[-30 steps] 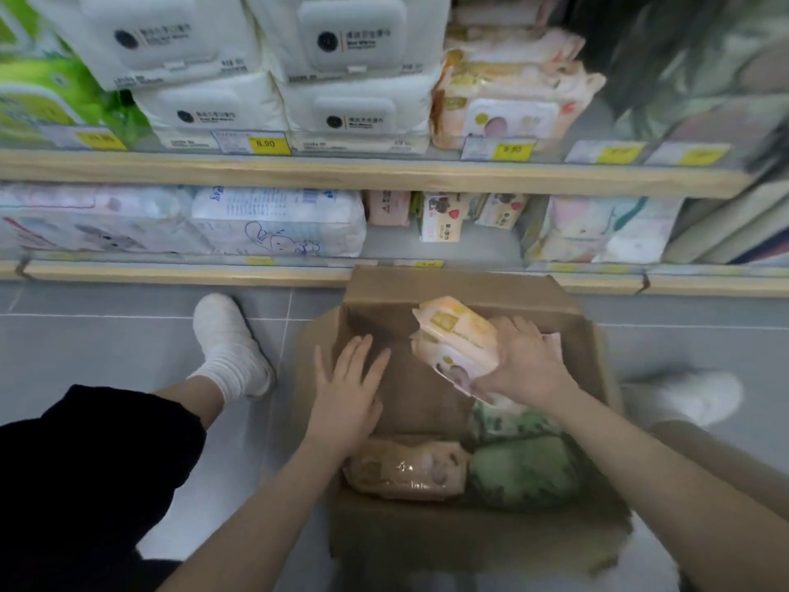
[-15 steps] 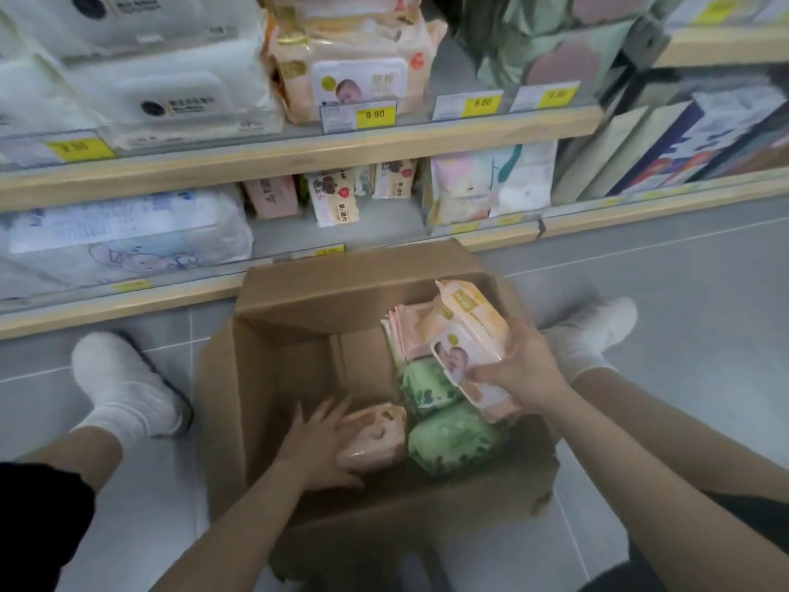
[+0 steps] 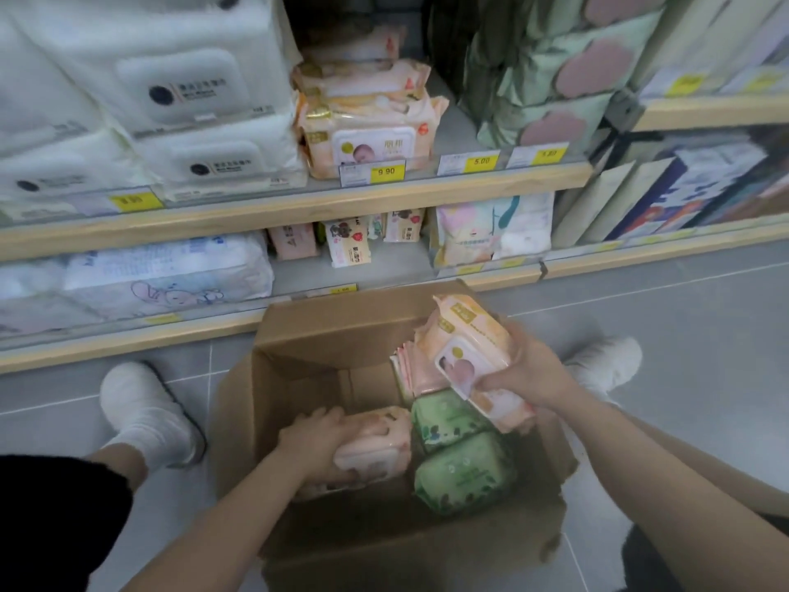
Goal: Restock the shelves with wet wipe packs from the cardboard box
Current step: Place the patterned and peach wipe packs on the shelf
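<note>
An open cardboard box [image 3: 299, 343] stands on the floor in front of the shelves. Over its right side my right hand [image 3: 527, 369] grips a stack of orange wet wipe packs [image 3: 463, 356]. Inside the box, at the left, my left hand [image 3: 318, 442] curls round another orange pack [image 3: 375, 442]. Two green packs [image 3: 463, 467] lie beside it, with thin pink packs [image 3: 407, 369] standing behind them. Matching orange packs [image 3: 367, 121] are stacked on the middle shelf above a 9.90 price tag.
White wipe packs [image 3: 170, 100] fill the shelf's left, green-and-pink packs [image 3: 555, 79] its right. The bottom shelf [image 3: 384, 267] holds small packs and blue-white bundles. My white-socked feet [image 3: 141, 412] flank the box on the grey tiled floor.
My left hand went down into the box and closed round the orange pack at the bottom left. My view swung to the right along the shelves; the right hand kept its stack.
</note>
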